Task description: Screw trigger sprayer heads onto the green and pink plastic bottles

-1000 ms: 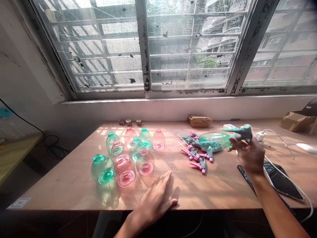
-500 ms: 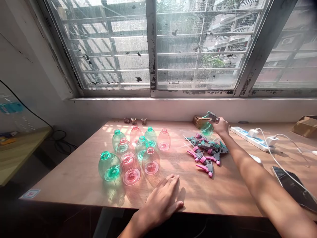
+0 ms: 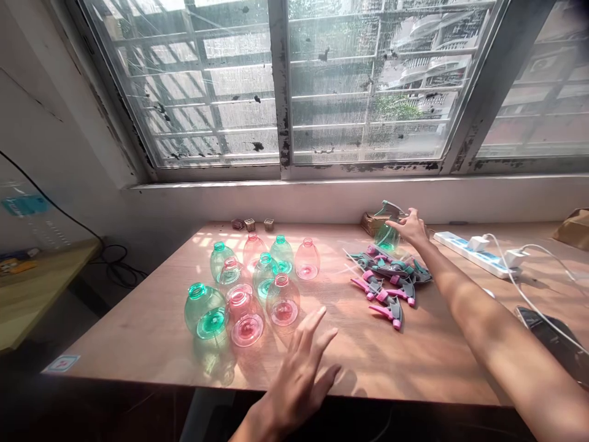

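Note:
At the back right of the table a green spray bottle (image 3: 386, 237) stands upright with its grey and green trigger head on top. My right hand (image 3: 411, 228) is right beside that head with its fingers apart; whether a fingertip still touches it I cannot tell. Nearer lies a pile of loose trigger sprayer heads (image 3: 386, 273) in pink, grey and green. To the left stand several open bottles, among them a green bottle (image 3: 205, 313) and a pink bottle (image 3: 283, 301). My left hand (image 3: 304, 362) holds nothing, fingers spread, over the table's front edge near the bottles.
A brown box (image 3: 369, 224) sits behind the spray bottle. On the right are a white power strip (image 3: 476, 255) with plugs and cables, a dark phone (image 3: 550, 337) and a cardboard box (image 3: 573, 230). Small square pots (image 3: 269, 224) stand at the back.
My right hand's fingers have opened from around the sprayer head, and the spray bottle stands on the table. My left hand has risen a little from the tabletop with its fingers spreading.

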Demonstrator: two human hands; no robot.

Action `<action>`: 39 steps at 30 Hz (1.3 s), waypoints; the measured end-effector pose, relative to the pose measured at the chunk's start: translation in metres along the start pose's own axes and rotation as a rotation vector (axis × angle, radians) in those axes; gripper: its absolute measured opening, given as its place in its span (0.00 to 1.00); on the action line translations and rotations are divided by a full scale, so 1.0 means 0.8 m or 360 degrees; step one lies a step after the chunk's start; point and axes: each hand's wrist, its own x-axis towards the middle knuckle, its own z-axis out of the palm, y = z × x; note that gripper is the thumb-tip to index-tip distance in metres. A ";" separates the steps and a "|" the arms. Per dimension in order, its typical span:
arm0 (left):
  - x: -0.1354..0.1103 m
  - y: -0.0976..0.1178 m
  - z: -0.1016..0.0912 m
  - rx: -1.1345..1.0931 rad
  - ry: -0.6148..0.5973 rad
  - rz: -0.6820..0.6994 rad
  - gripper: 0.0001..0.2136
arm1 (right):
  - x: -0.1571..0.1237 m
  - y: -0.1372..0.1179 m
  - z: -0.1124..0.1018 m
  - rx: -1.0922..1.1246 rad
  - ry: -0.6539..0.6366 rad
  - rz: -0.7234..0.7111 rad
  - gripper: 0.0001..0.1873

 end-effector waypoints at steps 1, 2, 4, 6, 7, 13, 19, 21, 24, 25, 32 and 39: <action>0.003 0.003 -0.006 0.0064 0.0198 0.0018 0.27 | -0.007 -0.001 -0.005 0.0007 0.0015 0.0009 0.43; 0.009 0.005 -0.014 0.0135 0.0413 0.0015 0.26 | -0.016 -0.003 -0.011 0.0022 0.0023 0.0019 0.48; 0.022 0.005 -0.029 0.0237 0.0785 -0.0085 0.27 | -0.042 -0.008 -0.023 0.0068 0.0006 -0.0039 0.48; 0.037 -0.001 -0.041 0.0200 0.1007 -0.0224 0.31 | -0.084 -0.013 -0.036 0.0135 -0.0111 -0.0205 0.41; 0.043 -0.005 -0.043 0.0145 0.1049 -0.0303 0.34 | -0.112 -0.015 -0.042 0.0167 -0.0189 -0.0301 0.36; 0.046 -0.026 -0.018 0.0009 0.0865 -0.0451 0.43 | -0.309 -0.021 -0.059 0.0264 -0.0335 -0.0704 0.18; 0.039 -0.024 -0.006 0.0006 0.0797 -0.0368 0.43 | -0.379 0.001 -0.031 0.0203 -0.0187 -0.0697 0.25; 0.038 -0.024 -0.006 -0.0002 0.0795 -0.0339 0.42 | -0.379 0.005 -0.031 0.0257 -0.0261 -0.0695 0.26; 0.035 -0.027 -0.002 -0.0010 0.0795 -0.0315 0.43 | -0.378 0.003 -0.042 0.0485 -0.0329 -0.0660 0.23; 0.034 -0.029 0.001 -0.0037 0.0785 -0.0359 0.44 | -0.378 0.001 -0.046 0.0538 -0.0320 -0.0657 0.23; 0.020 -0.057 0.026 -0.0328 0.0503 -0.0731 0.43 | -0.390 -0.004 -0.058 0.0542 -0.0523 -0.0884 0.33; 0.013 -0.056 0.021 -0.0512 0.0381 -0.0780 0.32 | -0.402 -0.022 -0.072 0.0530 -0.1107 -0.1154 0.34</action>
